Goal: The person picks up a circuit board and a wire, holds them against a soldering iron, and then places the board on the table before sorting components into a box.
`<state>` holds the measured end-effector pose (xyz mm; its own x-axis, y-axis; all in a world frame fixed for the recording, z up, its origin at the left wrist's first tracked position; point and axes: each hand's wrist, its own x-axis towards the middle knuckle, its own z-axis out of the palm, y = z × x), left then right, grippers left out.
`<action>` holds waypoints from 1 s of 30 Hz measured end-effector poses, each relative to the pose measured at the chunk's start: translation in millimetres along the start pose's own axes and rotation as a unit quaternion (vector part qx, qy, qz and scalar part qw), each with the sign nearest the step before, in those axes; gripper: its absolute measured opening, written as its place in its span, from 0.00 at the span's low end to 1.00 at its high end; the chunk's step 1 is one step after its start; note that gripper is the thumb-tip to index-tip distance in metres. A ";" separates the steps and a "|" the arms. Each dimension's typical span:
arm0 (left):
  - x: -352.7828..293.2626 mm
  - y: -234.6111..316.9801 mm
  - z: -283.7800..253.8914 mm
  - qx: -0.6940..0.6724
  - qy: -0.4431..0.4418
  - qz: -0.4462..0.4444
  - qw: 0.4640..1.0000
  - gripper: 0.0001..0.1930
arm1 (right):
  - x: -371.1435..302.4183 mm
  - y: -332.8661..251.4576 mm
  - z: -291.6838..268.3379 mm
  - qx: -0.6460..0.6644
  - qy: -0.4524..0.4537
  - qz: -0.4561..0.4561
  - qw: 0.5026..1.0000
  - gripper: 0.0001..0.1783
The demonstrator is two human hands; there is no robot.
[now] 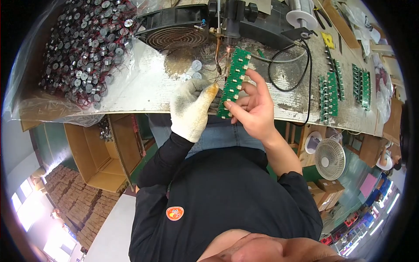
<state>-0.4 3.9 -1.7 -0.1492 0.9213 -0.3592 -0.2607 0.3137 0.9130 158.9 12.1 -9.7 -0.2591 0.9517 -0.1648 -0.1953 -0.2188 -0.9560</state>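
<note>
My right hand is bare and grips a long green circuit board by its lower right edge, thumb on its face. The board stands tilted above the table's near edge, with a row of small pale connectors along it. To its left, my left hand wears a white glove with a stained thumb tip. Its thumb and forefinger pinch thin wires close to the board's left edge; whatever else lies in that palm is hidden. Just above the fingertips, a soldering tip points down from a fixed stand.
A big heap of small round motors with red wires fills the left. Several white discs lie near the glove. Behind stand a black fan and a solder spool. A black cable and more green boards lie rightward.
</note>
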 end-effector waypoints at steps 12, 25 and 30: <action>1.4 6.7 -3.9 0.024 -0.020 0.006 0.999 0.07 | 0.4 -4.3 0.2 0.024 -0.012 0.017 0.999 0.41; 6.8 4.4 -6.5 0.017 -0.039 0.008 0.999 0.07 | 4.9 -2.2 2.2 0.027 -0.006 -0.003 1.000 0.41; 6.9 6.3 -5.1 -0.004 -0.033 -0.013 0.999 0.08 | 6.1 -3.9 2.5 0.030 -0.008 -0.009 0.999 0.41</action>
<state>-7.9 11.1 0.5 -0.0800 0.9263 -0.3683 -0.2715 0.3353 0.9021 155.7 18.2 -6.4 -0.2709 0.9519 -0.1433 -0.2569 -0.2149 -0.9422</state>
